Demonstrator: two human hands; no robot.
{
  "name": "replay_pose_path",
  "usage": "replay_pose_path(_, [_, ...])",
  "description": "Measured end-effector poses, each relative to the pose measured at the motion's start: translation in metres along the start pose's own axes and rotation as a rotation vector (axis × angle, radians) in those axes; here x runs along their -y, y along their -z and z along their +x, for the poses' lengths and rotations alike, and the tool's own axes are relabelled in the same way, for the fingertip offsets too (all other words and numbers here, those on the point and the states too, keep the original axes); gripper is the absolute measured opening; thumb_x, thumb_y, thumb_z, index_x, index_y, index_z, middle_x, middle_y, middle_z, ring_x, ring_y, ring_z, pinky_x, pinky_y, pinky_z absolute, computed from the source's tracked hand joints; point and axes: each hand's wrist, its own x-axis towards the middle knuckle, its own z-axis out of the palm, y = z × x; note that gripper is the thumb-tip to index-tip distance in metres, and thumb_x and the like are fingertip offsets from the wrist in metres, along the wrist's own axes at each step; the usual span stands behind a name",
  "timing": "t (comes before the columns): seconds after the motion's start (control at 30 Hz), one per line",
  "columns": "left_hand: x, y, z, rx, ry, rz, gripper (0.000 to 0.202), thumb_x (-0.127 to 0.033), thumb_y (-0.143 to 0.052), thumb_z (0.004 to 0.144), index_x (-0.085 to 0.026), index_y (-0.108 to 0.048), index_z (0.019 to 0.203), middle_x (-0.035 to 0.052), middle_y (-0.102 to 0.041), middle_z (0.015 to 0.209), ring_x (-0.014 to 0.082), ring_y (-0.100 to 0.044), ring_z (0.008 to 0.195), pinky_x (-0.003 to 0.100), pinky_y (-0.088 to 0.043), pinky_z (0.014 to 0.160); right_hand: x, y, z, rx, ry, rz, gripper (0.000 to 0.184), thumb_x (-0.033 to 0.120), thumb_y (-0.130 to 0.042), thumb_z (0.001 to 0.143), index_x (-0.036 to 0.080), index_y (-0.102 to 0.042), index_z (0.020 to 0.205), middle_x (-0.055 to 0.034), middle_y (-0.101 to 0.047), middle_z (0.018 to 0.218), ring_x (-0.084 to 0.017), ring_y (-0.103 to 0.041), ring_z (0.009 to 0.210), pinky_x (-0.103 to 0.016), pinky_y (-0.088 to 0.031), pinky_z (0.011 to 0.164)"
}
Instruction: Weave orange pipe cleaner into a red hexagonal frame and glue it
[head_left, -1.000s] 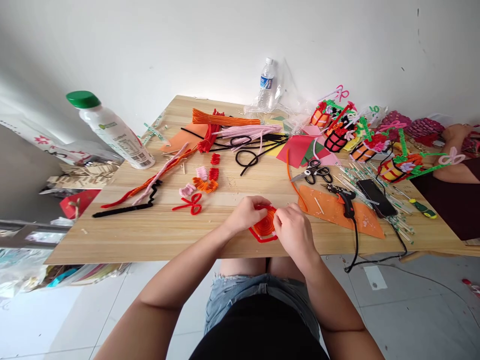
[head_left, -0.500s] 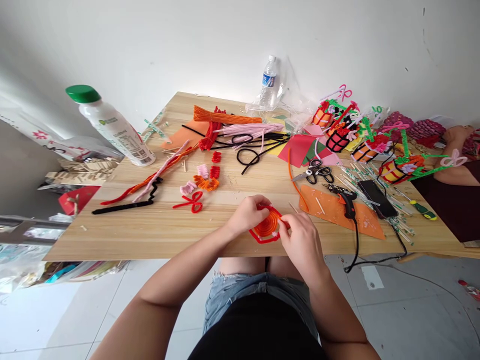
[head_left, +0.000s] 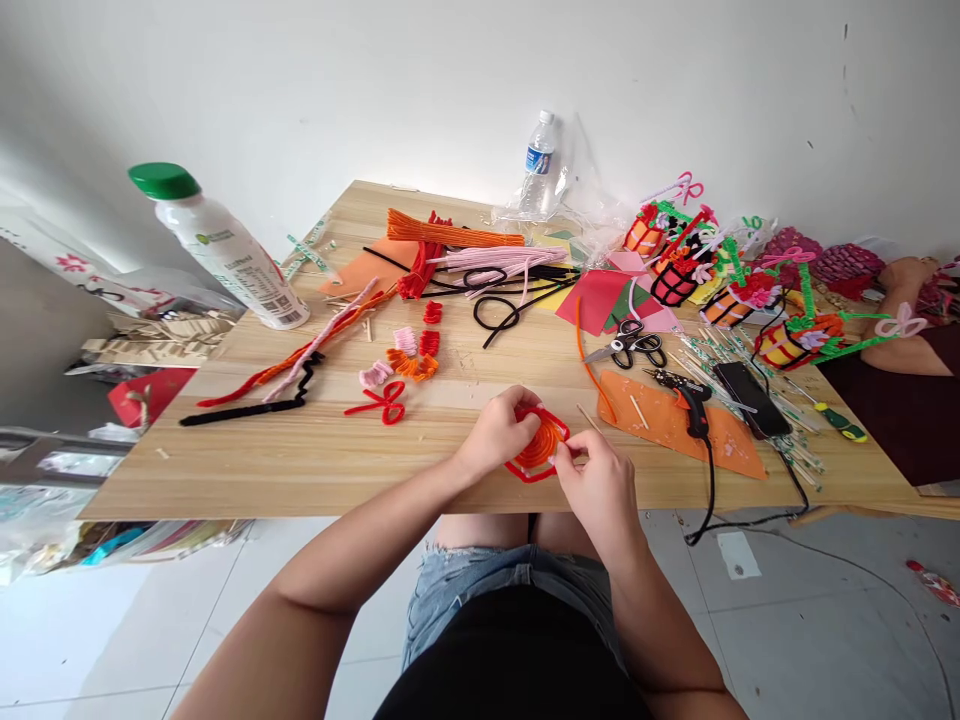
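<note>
An orange pipe-cleaner spiral with a red pipe-cleaner frame around it is held near the table's front edge. My left hand pinches its left side, thumb on the orange coil. On the right, my right hand has thumb and forefinger closed on the red rim. Left of my hands lie a red pipe-cleaner bow and an orange crimped piece. To the right are black-handled scissors, a loose orange pipe cleaner and a hot glue gun on orange felt.
Pipe-cleaner bundles lie at the back, near a clear water bottle. A white bottle with a green cap stands left. Finished small baskets, a phone and a screwdriver are at right. Another person's arm rests beyond.
My right hand has shifted slightly left and its fingers have moved along the red rim. The spiral piece has turned a little. My left hand keeps its grip.
</note>
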Motion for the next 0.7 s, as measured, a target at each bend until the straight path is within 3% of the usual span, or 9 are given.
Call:
replay_pose_path(0.17, [0.0003, 0.0, -0.0004, 0.014, -0.012, -0.017, 0.018, -0.008, -0.049, 0.067, -0.017, -0.055, 0.082, 0.0009, -0.065, 0.08, 0.0126, -0.06, 0.072, 0.024, -0.048, 0.066, -0.0026, -0.005, 0.0025, -0.015, -0.011, -0.023, 0.01, 0.021, -0.055, 0.079, 0.02, -0.056, 0.069, -0.0019, -0.068, 0.066, -0.015, -0.06, 0.052, -0.026, -0.038, 0.058])
replay_pose_path(0.47, [-0.0008, 0.0009, -0.003, 0.075, 0.004, 0.065, 0.012, -0.015, -0.056, 0.065, -0.017, -0.054, 0.076, -0.0045, -0.054, 0.066, 0.0089, -0.049, 0.058, 0.02, -0.041, 0.053, -0.0006, -0.0054, 0.0056, -0.022, 0.039, -0.113, 0.015, 0.019, -0.053, 0.079, 0.021, -0.054, 0.064, -0.0033, -0.065, 0.065, -0.017, -0.056, 0.059, -0.027, -0.038, 0.059])
replay_pose_path(0.7, [-0.0019, 0.0084, 0.0006, 0.165, -0.005, 0.07, 0.044, -0.014, -0.056, 0.068, -0.012, -0.064, 0.111, 0.0023, -0.067, 0.082, 0.0121, -0.06, 0.068, 0.023, -0.049, 0.064, 0.0009, -0.0095, 0.0093, -0.054, 0.118, -0.134, 0.016, 0.016, -0.052, 0.08, 0.021, -0.051, 0.065, -0.0029, -0.059, 0.068, -0.017, -0.054, 0.066, -0.028, -0.04, 0.062])
